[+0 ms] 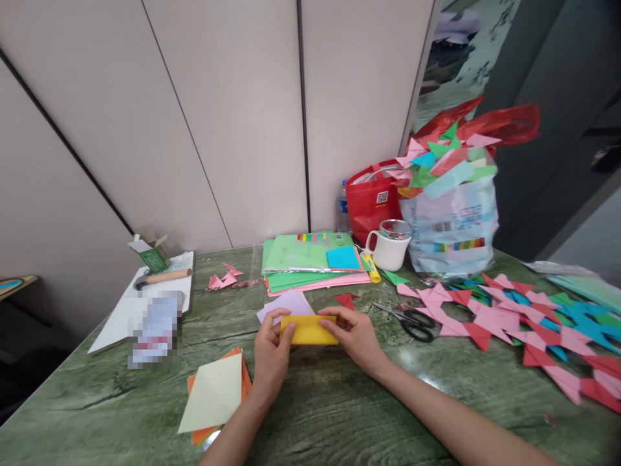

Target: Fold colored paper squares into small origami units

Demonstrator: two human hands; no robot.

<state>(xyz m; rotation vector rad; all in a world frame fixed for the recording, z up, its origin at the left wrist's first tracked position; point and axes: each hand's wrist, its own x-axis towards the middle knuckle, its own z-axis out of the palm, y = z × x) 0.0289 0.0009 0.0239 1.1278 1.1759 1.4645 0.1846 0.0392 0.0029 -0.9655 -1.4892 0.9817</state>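
Observation:
A yellow strip of folded paper (309,331) is held up level above the table, just in front of me. My left hand (272,349) pinches its left end between thumb and fingers. At its right end, my right hand (356,336) grips the upper edge the same way. Behind the strip lies a lilac sheet (291,303), partly covered by the left fingers. A small red folded piece (347,300) rests beyond my right hand. To the left of my left forearm is a stack of cream paper (216,388) over orange sheets (196,435).
Black-handled scissors (412,322) lie right of my hands, beside many folded pink, red and blue pieces (495,320). Farther back stand a white mug (391,249), a stuffed paper bag (449,223) and green paper packs (305,252). A hammer (162,278) lies on a white board (114,323).

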